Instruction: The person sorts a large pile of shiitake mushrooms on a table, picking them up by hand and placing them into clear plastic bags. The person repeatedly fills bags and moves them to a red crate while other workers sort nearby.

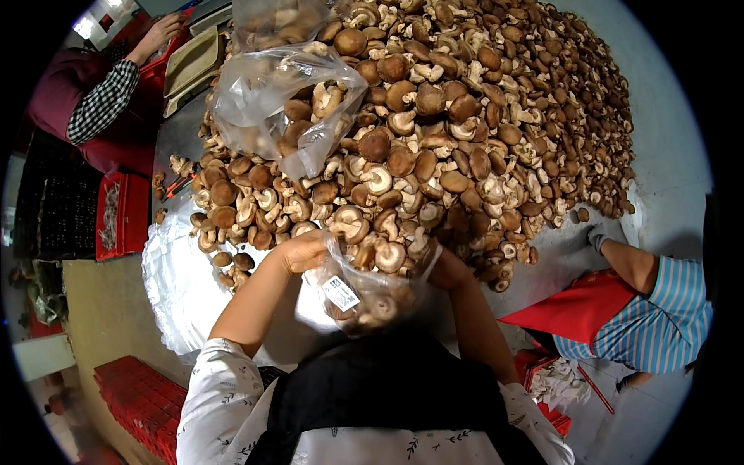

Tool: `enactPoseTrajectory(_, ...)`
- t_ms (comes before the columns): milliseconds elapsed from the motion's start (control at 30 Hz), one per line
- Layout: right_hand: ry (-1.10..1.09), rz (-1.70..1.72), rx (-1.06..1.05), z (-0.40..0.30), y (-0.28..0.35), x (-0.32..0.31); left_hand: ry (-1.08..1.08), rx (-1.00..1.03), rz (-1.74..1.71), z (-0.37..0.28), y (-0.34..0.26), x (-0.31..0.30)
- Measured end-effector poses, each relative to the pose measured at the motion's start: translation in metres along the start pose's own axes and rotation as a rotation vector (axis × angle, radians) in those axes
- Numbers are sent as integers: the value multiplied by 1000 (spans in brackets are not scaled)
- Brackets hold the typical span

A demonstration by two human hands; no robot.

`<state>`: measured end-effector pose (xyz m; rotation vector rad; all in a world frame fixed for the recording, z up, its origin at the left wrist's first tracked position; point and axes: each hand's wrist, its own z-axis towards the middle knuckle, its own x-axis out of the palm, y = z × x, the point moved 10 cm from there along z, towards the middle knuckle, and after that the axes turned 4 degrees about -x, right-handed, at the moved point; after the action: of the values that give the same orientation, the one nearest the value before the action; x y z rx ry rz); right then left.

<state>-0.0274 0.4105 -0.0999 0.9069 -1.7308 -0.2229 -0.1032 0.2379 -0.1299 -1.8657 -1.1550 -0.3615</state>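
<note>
A clear plastic bag of shiitake mushrooms hangs upright in front of my chest, at the table's near edge. My left hand grips its left rim. On the opposite rim is my right hand, partly in shadow, its fingers hidden behind the bag. Mushrooms fill the bag to its mouth, some with gills facing up. A white label with a printed code is stuck on its left side. Just beyond rises a large heap of loose shiitake mushrooms. Another clear bag with mushrooms in it lies on the heap.
A stack of clear plastic bags lies left of my arm, near a red-handled tool. Trays stand at the far left. Co-workers are on both sides; one wears a red apron. Red crates sit on the floor.
</note>
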Motion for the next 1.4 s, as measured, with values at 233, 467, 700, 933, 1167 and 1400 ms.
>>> enactPoseTrajectory(233,-97,-344,-19,12,11,18,-34,36,-47,18,11,40)
enactPoseTrajectory(467,89,-809,-215,-13,49,109,-77,364,243,-53,-20,105)
enactPoseTrajectory(700,583,-1225,-304,-53,8,210,-553,535,941,-140,17,141)
enactPoseTrajectory(933,638,-1367,-283,-31,-56,232,-473,602,357,-143,88,81)
enactPoseTrajectory(1167,664,-1463,-410,-40,-87,269,-637,625,241,-228,74,89)
enactPoseTrajectory(1400,589,-1220,-131,-23,-108,257,-716,645,149,-249,64,63)
